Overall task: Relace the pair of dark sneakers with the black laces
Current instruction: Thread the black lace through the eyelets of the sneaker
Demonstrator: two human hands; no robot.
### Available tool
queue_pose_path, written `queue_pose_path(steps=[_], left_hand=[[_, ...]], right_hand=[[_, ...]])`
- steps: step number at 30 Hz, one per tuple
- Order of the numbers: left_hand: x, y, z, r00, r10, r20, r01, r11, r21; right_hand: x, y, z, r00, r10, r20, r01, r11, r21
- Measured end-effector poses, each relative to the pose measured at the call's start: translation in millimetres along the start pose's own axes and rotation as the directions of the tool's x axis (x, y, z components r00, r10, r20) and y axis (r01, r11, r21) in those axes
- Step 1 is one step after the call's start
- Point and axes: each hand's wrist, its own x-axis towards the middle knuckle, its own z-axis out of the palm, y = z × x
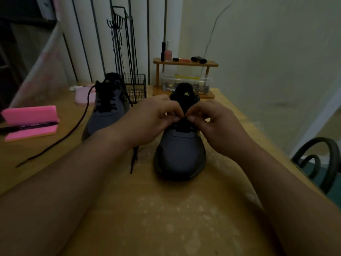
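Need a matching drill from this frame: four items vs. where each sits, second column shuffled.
Items
1 near sneaker
2 far sneaker
3 pen
4 pink bottle

Places
A on the shelf
B on the pink pad
C its lace pinched by left hand and right hand
D beside the wire basket

Pairs: 1-C, 2-D, 3-B, 4-A

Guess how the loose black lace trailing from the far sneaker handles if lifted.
Likely floppy: the lace lies in a slack curve on the table. Probably light, thin cord. Its other end seems threaded into the sneaker, so pulling may tug it.
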Motion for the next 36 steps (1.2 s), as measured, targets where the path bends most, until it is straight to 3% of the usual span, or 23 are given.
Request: queue_pose_path(steps=[13,22,27,32,36], left_hand=[[1.2,1.6,15.6,0.986,0.116,-0.123,-0.105,0.991,0.088],[-1.4,1.7,27.5,0.978,0.038,-0.206,-0.023,0.997,0.073],[-4.0,-1.9,30.8,0.974,-0.036,-0.226,0.031,0.999,-0.028],[-1.4,-1.1,21.5,0.993,-0.066,-0.097,0.052,0.989,-0.141],[-0.8,-2.4,15.4,0.998,-0.037,-0.044,0.030,0.988,-0.154]], right_hand=[[-2.3,4.5,10.5,0.990,-0.013,-0.137,0.013,1.000,0.001],[-4.6,2.1,9.8,0.994,0.044,-0.103,-0.044,0.999,0.005],[-4.0,4.5,9.0,0.985,0.162,-0.067,-0.146,0.970,0.194],[-5.1,5.8,3.7,0.993,0.121,0.013,-0.121,0.958,0.261],[-5.1,2.6,3.1,0.999,0.038,0.017,-0.041,0.986,0.162]])
